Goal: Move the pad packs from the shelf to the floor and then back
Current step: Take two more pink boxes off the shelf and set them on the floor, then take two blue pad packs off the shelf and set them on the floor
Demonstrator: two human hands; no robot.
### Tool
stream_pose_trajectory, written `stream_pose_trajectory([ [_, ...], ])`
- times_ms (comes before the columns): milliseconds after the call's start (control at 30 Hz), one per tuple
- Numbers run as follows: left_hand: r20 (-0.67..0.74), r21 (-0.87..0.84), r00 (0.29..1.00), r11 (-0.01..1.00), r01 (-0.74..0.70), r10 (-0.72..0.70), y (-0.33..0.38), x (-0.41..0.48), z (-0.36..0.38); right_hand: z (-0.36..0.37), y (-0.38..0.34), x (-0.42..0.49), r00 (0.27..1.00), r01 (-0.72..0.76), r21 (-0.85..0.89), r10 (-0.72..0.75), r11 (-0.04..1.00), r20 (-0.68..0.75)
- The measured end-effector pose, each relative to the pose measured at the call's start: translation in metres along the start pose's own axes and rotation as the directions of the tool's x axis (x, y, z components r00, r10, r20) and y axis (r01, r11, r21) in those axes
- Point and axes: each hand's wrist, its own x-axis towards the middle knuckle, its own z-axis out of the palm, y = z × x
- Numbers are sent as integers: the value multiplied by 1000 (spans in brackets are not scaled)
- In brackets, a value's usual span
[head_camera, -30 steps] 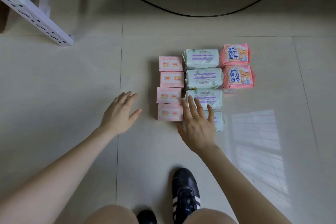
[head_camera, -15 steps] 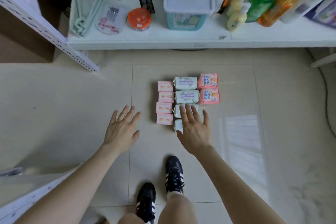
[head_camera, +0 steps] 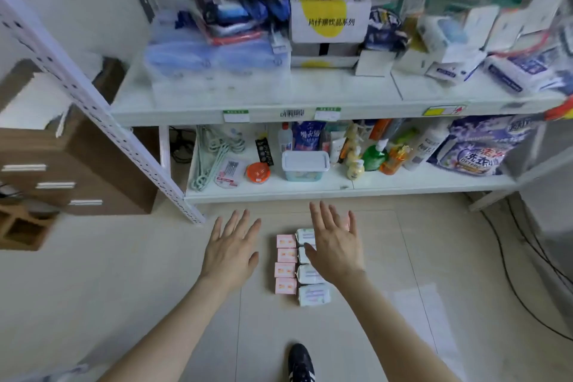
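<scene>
The pad packs [head_camera: 285, 285] lie on the tiled floor [head_camera: 124, 288] in front of a white metal shelf [head_camera: 279, 96], set in tidy columns that touch side by side. Four pink packs [head_camera: 286, 269] form the left column, and four pale green packs [head_camera: 313, 295] form the column just to their right. The nearest green one is in full view, and the others are partly hidden behind the right hand [head_camera: 336, 250]. A sliver of a redder pack [head_camera: 347, 224] shows between that hand's fingers [head_camera: 322, 217]. Both hands are stretched out palm down with the fingers straight and spread, grasping nothing. The left hand [head_camera: 231, 253] is over bare tile just left of the pink column. The right hand overlaps the green column in the view, though whether it touches a pack cannot be told. The shelf's lower board carries a clear lidded tub [head_camera: 305, 164], a round container with an orange lid [head_camera: 258, 172], a bundle of pale green hangers [head_camera: 210, 158], a green pump bottle [head_camera: 373, 158] among other bottles, and a large purple detergent bag [head_camera: 477, 149]. The upper board holds a white carton with yellow print [head_camera: 328, 15] and blurred bagged goods. A brown cabinet [head_camera: 77, 170] stands to the left, dark cables [head_camera: 511, 257] trail over the floor at the right, and a black shoe with white stripes [head_camera: 300, 361] shows at the bottom edge.
</scene>
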Motion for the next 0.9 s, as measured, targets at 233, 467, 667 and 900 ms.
stream_pose_trajectory([
  [233,-219,94,974,995,-36,56,-8,-9,-124,-115,-10,-10,983,-15,-42,7,999,-181],
  [467,-380,173,921,985,-20,86,-11,-24,-221,-212,-13,-19,947,-12,-89,-18,996,-321],
  [667,-490,195,868,981,16,83,-5,-28,-301,-288,-9,-30,906,-30,-136,-31,990,-422],
  [900,-597,245,797,966,81,85,12,-23,-382,-370,11,-32,826,-46,-156,-50,987,-561],
])
